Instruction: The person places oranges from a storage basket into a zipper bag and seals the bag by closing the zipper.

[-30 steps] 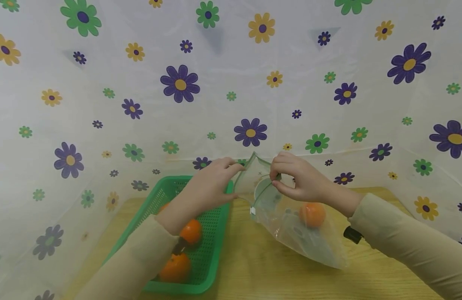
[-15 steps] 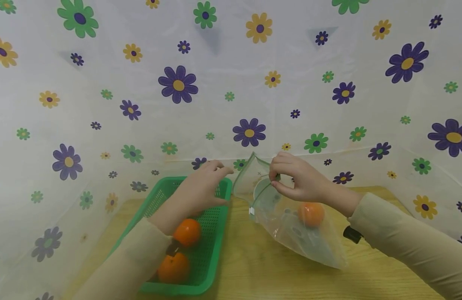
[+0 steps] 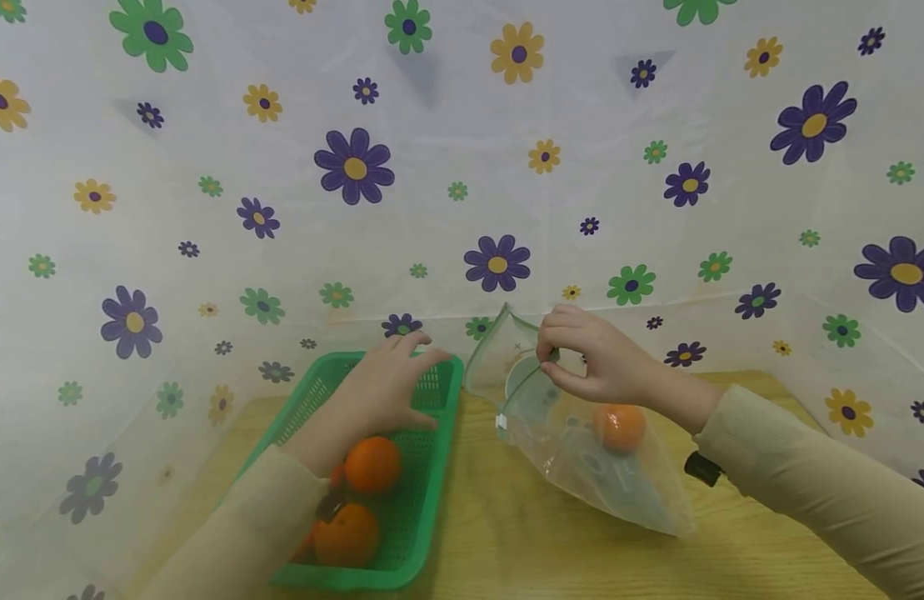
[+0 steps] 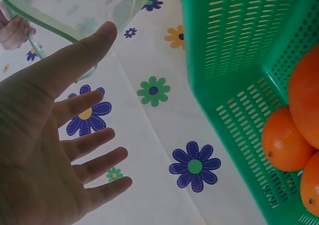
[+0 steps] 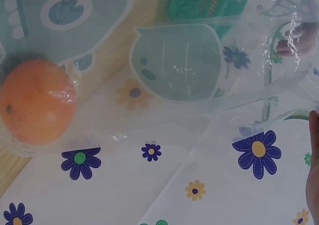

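Note:
My right hand (image 3: 592, 354) pinches the green-edged rim of a clear zip bag (image 3: 581, 467), whose mouth gapes toward the left. Inside the bag lies one orange (image 3: 619, 427), also seen through the printed plastic in the right wrist view. Over the green basket (image 3: 424, 533) hovers my left hand (image 3: 372, 387), fingers spread and holding nothing. Several oranges (image 3: 347, 535) rest in the basket, below and nearer than that hand. The left wrist view shows the open palm (image 4: 45, 150) beside the basket wall, with oranges (image 4: 286, 138) at the right.
Basket and bag share a wooden table (image 3: 499, 533), with a strip of wood between them. A white flower-printed sheet (image 3: 447, 125) rises behind and at both sides. A white zip slider (image 3: 501, 422) sits on the bag's edge.
My left hand has let go of the bag's mouth and moved left and down over the basket. The right hand stays on the bag, which has barely moved.

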`<act>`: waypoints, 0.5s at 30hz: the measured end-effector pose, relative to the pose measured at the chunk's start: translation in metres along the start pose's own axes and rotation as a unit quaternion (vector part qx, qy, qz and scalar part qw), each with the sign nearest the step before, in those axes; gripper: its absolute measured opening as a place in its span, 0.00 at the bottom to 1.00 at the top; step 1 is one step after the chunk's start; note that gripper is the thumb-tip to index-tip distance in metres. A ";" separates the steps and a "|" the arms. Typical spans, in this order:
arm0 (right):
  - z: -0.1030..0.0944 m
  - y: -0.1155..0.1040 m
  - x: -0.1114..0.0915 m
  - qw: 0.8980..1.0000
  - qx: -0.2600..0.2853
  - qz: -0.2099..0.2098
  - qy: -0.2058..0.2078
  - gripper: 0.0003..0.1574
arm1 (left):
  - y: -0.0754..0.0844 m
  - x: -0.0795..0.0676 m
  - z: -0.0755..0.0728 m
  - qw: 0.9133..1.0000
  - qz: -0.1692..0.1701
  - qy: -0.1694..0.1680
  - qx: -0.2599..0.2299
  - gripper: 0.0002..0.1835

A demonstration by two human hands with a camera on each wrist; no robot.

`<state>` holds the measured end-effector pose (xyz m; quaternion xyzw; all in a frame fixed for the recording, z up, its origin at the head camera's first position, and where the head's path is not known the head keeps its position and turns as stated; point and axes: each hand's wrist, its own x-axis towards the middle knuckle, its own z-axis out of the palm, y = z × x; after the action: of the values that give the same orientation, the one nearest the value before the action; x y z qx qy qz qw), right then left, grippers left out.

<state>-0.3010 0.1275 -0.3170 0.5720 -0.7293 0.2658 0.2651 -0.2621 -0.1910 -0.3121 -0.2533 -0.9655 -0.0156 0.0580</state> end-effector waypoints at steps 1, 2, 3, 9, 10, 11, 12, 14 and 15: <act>0.000 0.000 0.000 1.000 0.000 0.000 0.000 0.09 | -0.001 -0.001 0.001 1.000 0.000 0.000 0.003 0.50; 0.000 0.000 0.000 1.000 0.000 0.001 -0.001 0.09 | -0.003 -0.002 0.002 1.000 0.000 0.000 0.005 0.50; 0.000 0.000 0.000 1.000 -0.001 0.001 0.000 0.10 | -0.004 -0.003 0.004 1.000 -0.002 0.000 0.007 0.50; 0.000 -0.002 0.001 1.000 -0.002 0.005 -0.004 0.09 | -0.014 -0.008 0.013 1.000 -0.024 -0.012 -0.006 0.51; 0.000 -0.002 0.001 1.000 -0.003 0.007 -0.005 0.09 | -0.015 -0.009 0.015 0.999 -0.028 -0.015 -0.010 0.51; 0.000 -0.002 0.001 1.000 -0.003 0.007 -0.006 0.09 | -0.016 -0.010 0.016 0.999 -0.033 -0.019 -0.015 0.51; 0.000 -0.002 0.001 1.000 -0.002 0.008 -0.006 0.09 | -0.016 -0.011 0.016 0.999 -0.036 -0.022 -0.018 0.52; 0.000 -0.001 0.000 1.000 -0.003 0.009 -0.006 0.09 | -0.018 -0.013 0.019 0.999 -0.041 -0.028 -0.019 0.52; 0.000 -0.002 0.000 1.000 -0.002 0.011 -0.006 0.09 | -0.018 -0.015 0.020 0.998 -0.044 -0.033 -0.020 0.53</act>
<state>-0.2994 0.1273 -0.3171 0.5652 -0.7376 0.2633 0.2592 -0.2605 -0.2130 -0.3335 -0.2122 -0.9766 -0.0288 0.0205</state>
